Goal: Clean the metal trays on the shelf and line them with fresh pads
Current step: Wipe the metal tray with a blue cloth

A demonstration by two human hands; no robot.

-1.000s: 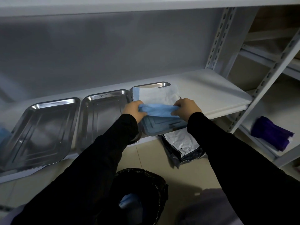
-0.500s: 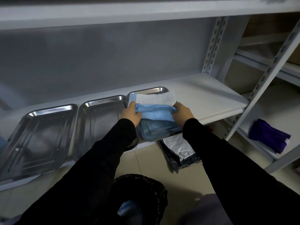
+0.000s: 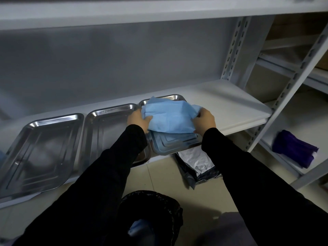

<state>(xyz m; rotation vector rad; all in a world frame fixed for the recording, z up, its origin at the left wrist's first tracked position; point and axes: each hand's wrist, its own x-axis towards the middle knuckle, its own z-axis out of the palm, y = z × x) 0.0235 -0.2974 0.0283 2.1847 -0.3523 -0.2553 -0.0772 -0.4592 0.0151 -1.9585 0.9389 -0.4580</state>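
Note:
Three metal trays stand side by side on the white shelf: a left tray, a middle tray and a right tray. A crumpled blue pad lies over the right tray, covering its far half. My left hand grips the pad's left edge and my right hand grips its right edge. The left and middle trays hold nothing.
A black-lined bin with something blue inside stands on the floor below my arms. A grey plastic package leans under the shelf. A purple cloth lies on the lower shelf at right. Perforated uprights frame the shelf.
The pad was folded back with its white underside showing on the tray; both hands have turned it over and bunched it, so blue now covers the far half.

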